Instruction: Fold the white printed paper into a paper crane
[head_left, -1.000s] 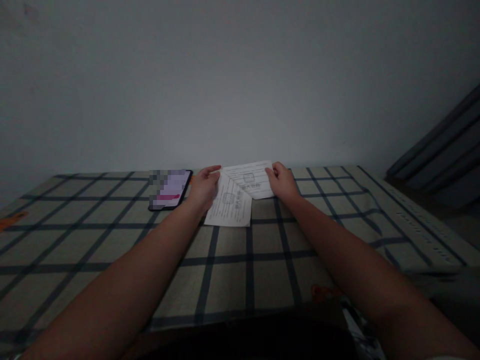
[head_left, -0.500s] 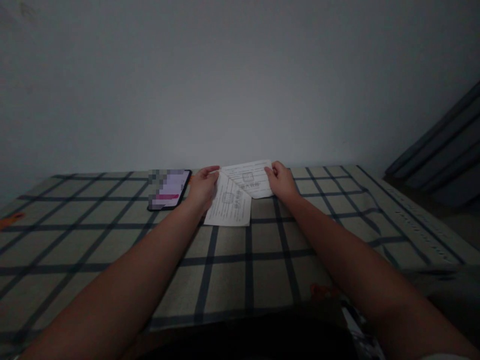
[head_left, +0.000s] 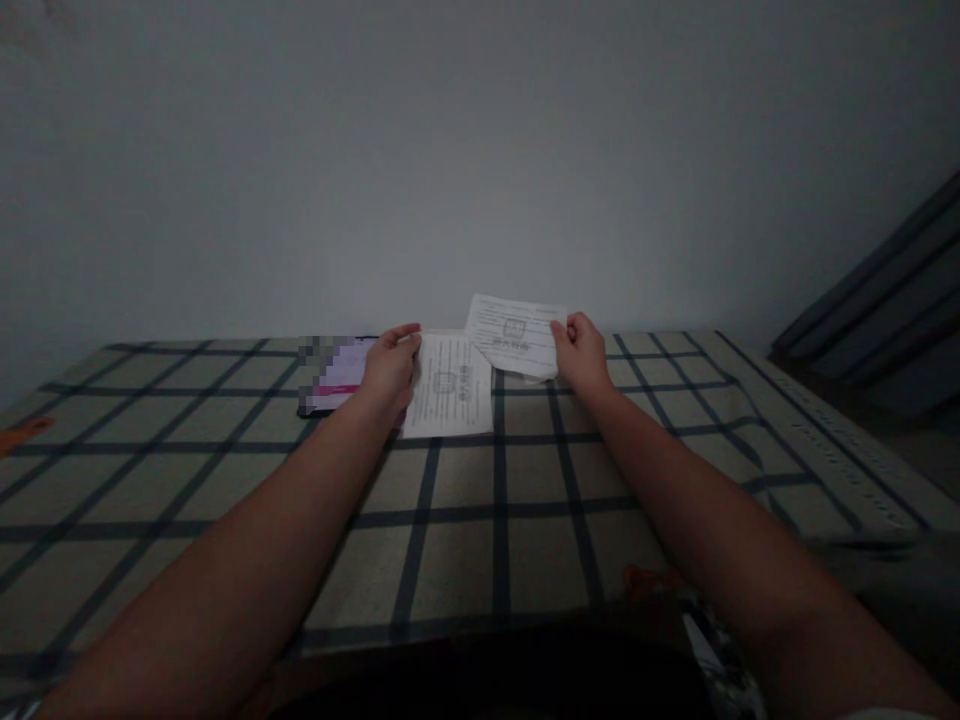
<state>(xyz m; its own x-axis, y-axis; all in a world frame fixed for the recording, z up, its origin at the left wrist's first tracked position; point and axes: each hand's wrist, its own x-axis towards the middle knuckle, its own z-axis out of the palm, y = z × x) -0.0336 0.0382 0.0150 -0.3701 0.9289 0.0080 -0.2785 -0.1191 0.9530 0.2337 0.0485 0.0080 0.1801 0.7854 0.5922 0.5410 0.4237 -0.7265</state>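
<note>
A white printed paper sheet (head_left: 448,385) lies flat on the checked cloth near the far edge. My left hand (head_left: 390,372) rests on its left edge, fingers curled against the sheet, holding it down. A second printed sheet (head_left: 514,335) is lifted off the cloth, tilted up toward the wall. My right hand (head_left: 583,355) pinches its right side. The two sheets are apart, only slightly overlapping in view.
A phone (head_left: 337,374) with a lit screen lies just left of my left hand, partly hidden by it. The checked cloth (head_left: 495,500) covers the surface up to a plain wall. Dark slanted boards (head_left: 877,300) stand at the right. An orange scrap (head_left: 22,432) lies far left.
My right hand has lifted the upper sheet up and to the right, off the lower one. My left hand slid slightly left with the lower sheet, which now lies squarer.
</note>
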